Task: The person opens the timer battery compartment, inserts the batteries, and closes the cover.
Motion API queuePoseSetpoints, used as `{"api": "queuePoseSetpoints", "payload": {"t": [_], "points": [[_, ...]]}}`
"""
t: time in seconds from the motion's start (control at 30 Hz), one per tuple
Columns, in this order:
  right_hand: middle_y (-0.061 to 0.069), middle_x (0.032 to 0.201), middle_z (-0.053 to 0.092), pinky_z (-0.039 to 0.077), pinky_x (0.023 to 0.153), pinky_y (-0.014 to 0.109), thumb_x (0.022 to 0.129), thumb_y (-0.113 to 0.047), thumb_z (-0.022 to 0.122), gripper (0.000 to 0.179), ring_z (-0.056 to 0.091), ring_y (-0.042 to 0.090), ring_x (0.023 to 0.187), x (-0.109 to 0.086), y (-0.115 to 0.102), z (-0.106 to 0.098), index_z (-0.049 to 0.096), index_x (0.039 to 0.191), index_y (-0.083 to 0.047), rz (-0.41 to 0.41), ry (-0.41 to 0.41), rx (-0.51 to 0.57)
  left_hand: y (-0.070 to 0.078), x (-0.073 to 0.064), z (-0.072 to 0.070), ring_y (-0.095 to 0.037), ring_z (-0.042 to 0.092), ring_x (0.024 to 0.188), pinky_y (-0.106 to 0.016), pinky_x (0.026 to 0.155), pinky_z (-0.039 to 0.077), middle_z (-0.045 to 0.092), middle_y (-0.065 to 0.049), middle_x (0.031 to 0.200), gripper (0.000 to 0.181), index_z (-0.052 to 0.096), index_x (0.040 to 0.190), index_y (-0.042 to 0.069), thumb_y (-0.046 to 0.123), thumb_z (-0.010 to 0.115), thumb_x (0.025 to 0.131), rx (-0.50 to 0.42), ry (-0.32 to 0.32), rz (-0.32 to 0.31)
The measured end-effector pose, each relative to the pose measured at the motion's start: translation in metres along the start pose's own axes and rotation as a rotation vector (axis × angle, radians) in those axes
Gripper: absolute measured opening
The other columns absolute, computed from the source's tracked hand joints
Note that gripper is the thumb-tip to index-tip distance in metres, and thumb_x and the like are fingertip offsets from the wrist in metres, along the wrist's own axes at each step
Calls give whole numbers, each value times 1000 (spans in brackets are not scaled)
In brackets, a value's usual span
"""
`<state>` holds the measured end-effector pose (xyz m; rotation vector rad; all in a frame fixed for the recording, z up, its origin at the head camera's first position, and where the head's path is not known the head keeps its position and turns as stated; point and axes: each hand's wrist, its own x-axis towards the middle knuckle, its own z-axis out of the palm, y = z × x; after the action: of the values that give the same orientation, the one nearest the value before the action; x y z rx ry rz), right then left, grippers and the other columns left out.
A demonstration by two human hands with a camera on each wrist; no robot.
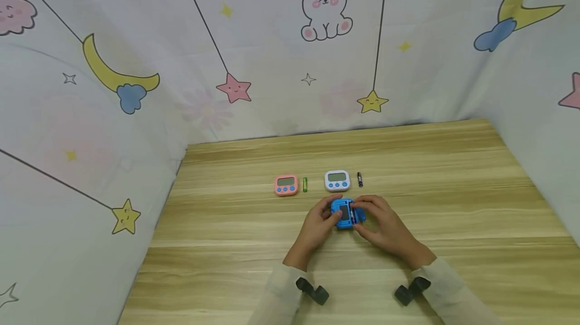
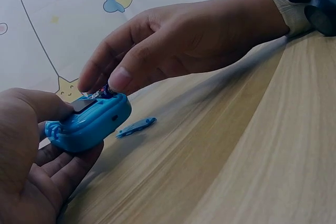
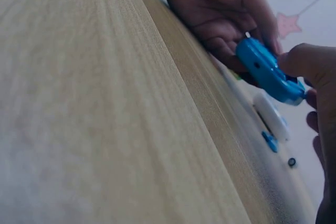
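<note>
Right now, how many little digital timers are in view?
3: a pink timer on the table, a white timer to its right, and a blue timer held in the left hand. I see no others.

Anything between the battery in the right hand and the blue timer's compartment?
Nothing visible. The right hand pinches the dark battery at the open back of the blue timer, gripped by the left hand. The loose blue cover lies apart on the table. Fingers partly hide the fit.
</note>
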<state>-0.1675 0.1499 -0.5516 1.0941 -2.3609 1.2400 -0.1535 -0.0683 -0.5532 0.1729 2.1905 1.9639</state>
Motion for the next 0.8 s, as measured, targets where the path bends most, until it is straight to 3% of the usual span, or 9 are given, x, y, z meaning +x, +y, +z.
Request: {"api": "queuePoseSetpoints", "payload": {"t": [0.3,0.53,0.8], "points": [[4,130,53,32,106,23,80,-15,79,53,47,23,123,-1,-2,-1,59,129,-10,54,-4,-8,0,0,0,-18,57,120,-34,92,50,57,-5,135,43,54,139,19,24,61,98,-3,4,12],[2,130,54,33,106,28,82,-16,79,66,46,22,123,-1,-1,-1,50,140,-11,82,-7,-32,1,0,-1,-20,56,121,-35,94,49,56,-7,136,41,55,138,22,24,61,97,-5,16,12],[3,126,58,38,101,33,81,-16,80,71,51,22,118,-2,-1,0,46,143,-8,83,1,-54,4,1,0,-23,55,123,-36,95,49,53,-9,139,42,54,140,16,18,60,98,-14,17,-6]]}}
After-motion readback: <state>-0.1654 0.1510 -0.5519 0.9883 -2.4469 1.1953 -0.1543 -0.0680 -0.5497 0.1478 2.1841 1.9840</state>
